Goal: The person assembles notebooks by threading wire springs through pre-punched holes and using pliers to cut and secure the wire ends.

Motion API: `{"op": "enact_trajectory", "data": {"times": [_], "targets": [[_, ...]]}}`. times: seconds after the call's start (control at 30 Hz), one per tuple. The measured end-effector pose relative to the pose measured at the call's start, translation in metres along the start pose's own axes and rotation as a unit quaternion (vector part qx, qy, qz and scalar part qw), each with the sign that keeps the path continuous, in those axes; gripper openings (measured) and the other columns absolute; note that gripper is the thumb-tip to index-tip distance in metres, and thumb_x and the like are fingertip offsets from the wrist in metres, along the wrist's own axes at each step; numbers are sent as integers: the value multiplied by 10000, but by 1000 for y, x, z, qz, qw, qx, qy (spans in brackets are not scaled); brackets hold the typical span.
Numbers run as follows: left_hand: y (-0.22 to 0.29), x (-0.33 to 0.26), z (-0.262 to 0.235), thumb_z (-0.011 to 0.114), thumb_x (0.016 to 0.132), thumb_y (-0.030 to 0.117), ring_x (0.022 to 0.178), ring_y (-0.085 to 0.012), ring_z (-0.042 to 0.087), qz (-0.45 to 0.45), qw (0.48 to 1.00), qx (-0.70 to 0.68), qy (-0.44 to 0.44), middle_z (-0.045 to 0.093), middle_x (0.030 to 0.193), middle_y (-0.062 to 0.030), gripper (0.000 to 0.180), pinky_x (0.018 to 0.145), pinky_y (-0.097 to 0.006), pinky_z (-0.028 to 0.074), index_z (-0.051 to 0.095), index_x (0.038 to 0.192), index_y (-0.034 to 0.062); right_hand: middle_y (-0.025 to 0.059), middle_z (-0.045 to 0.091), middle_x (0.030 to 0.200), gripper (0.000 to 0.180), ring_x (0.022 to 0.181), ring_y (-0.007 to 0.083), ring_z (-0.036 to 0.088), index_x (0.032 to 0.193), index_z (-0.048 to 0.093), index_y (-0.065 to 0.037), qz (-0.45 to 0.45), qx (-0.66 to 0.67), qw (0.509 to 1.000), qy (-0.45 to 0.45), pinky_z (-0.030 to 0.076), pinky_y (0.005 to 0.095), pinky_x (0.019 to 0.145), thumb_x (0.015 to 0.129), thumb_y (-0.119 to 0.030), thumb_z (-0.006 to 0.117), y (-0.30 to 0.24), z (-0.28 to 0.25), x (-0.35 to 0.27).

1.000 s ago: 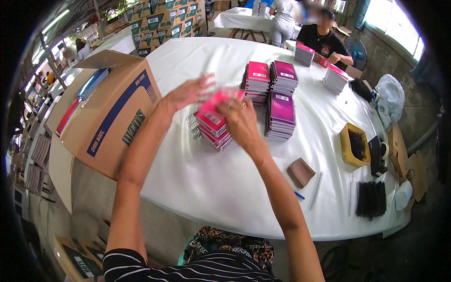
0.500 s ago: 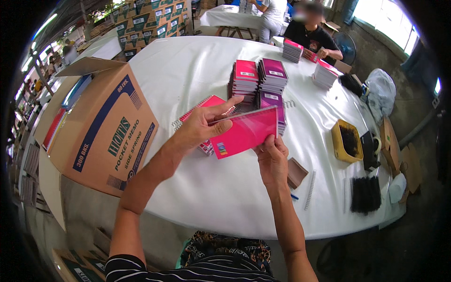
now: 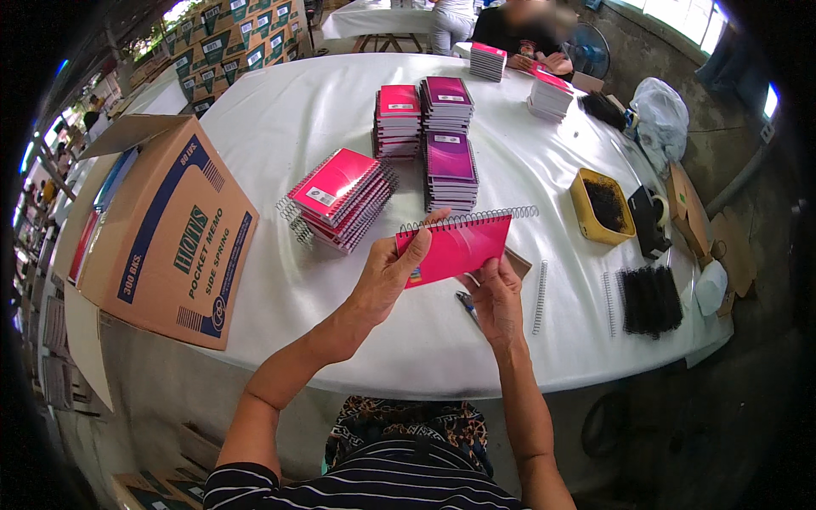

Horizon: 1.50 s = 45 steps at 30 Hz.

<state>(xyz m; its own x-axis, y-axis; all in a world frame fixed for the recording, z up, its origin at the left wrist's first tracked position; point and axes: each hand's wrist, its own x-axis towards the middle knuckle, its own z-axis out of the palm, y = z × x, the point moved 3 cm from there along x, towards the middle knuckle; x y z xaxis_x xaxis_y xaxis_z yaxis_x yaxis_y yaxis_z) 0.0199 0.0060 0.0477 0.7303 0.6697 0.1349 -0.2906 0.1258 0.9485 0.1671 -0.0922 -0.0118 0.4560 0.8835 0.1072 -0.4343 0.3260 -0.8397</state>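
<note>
A pink notebook [image 3: 463, 248] is held up in front of me, tilted, with a wire spiral along its top edge that runs out past the right corner. My left hand [image 3: 382, 276] closes on its left end, thumb on the cover. My right hand [image 3: 495, 293] pinches the lower edge near the right corner. Left of it sits a stack of pink spiral notebooks [image 3: 340, 191], their coils sticking out. Behind the held notebook stand purple notebooks [image 3: 451, 157] and a stack of red-pink ones [image 3: 398, 102]. Partly hidden by my right hand are a brown block [image 3: 517, 263] and a dark-tipped tool [image 3: 466, 302].
An open carton [image 3: 183, 246] stands at the left. To the right lie a loose coil [image 3: 540, 297], a pile of black coils [image 3: 650, 302], a yellow tub [image 3: 585, 200] and a black tape dispenser [image 3: 649, 234]. Across the table sits a person [image 3: 518, 34] beside more notebook stacks [image 3: 551, 93].
The held notebook has come to a flatter tilt, its spiral now plainly visible along the top. My left fingers have closed in on its end. The whole view has shifted, uncovering the pink stack.
</note>
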Motion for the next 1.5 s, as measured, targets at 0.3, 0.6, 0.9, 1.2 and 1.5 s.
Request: {"op": "enact_trajectory", "data": {"times": [0.3, 0.6, 0.9, 1.2, 1.5], "targets": [[17, -5, -13, 575, 985, 226, 982, -130, 605, 220, 927, 296, 73, 663, 1212, -118, 473, 880, -270, 450, 472, 1413, 51, 169, 485, 1292, 502, 1200, 314, 469, 1343, 495, -44, -179, -812, 555, -32, 321, 549, 1008, 899, -230, 638, 31, -54, -64], [15, -12, -8, 703, 867, 237, 984, -291, 688, 372, 713, 579, 134, 665, 1202, -47, 551, 657, -322, 567, 529, 1386, 174, 143, 583, 965, 337, 810, 292, 596, 1154, 583, 31, -232, -625, 744, -37, 502, 388, 678, 852, -78, 688, -39, 38, -55], [14, -7, 4, 700, 848, 324, 1020, -299, 677, 387, 664, 627, 130, 660, 1208, -33, 569, 637, -317, 570, 540, 1378, 195, 128, 572, 948, 293, 811, 285, 590, 1085, 603, 35, -337, -602, 721, -70, 488, 389, 669, 839, -90, 703, -68, 73, -43], [11, -8, -1, 701, 833, 342, 989, -291, 688, 388, 648, 646, 113, 699, 1111, -32, 547, 608, -326, 562, 575, 1350, 216, 84, 593, 857, 261, 724, 211, 600, 1057, 610, 42, -28, -441, 882, -163, 495, 356, 642, 975, -201, 566, -66, 63, -32], [41, 1, -27, 677, 839, 306, 1090, -260, 645, 351, 689, 625, 106, 648, 1245, -20, 541, 863, -348, 546, 564, 1352, 174, 111, 616, 875, 282, 753, 207, 601, 1003, 596, 38, -12, -517, 848, -116, 485, 331, 689, 1015, -226, 498, -38, 9, -16]]}}
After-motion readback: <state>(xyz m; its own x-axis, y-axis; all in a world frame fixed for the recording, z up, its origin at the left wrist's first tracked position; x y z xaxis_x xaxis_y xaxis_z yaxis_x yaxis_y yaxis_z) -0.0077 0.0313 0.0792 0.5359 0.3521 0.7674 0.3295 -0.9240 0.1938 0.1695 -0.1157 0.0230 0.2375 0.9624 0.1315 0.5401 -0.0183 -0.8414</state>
